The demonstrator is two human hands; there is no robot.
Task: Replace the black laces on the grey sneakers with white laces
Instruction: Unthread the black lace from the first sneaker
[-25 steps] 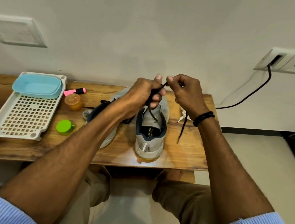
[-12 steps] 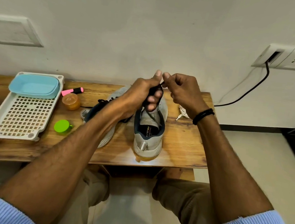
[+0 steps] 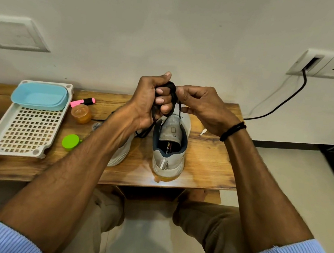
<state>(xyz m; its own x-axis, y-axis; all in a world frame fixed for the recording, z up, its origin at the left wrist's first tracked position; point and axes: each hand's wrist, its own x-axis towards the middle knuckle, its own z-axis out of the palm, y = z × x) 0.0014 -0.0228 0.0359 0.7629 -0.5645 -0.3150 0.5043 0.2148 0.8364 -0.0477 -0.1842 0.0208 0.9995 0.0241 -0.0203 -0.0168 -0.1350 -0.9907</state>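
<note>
Two grey sneakers point(image 3: 168, 160) and one bundled black lace point(image 3: 172, 88) are counted. To the left, one white tray point(image 3: 11, 154), one blue tub point(image 3: 39, 96), one pink highlighter point(image 3: 83, 102), one orange jar point(image 3: 81, 113) and one green cap point(image 3: 70, 141) are counted.

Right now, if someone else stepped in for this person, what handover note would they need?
Left hand: holds the black lace, coiled round it, above the table.
Right hand: pinches the same lace close beside the left.
Things: one grey sneaker stands heel toward the person, with no lace on the part that shows. The second sneaker is mostly hidden under the left forearm. A white lace tip shows on the table by the right wrist.
Done: one black lace seems to be out and bundled.
Left: put the bundle down, check the second sneaker, thread white laces.
</note>
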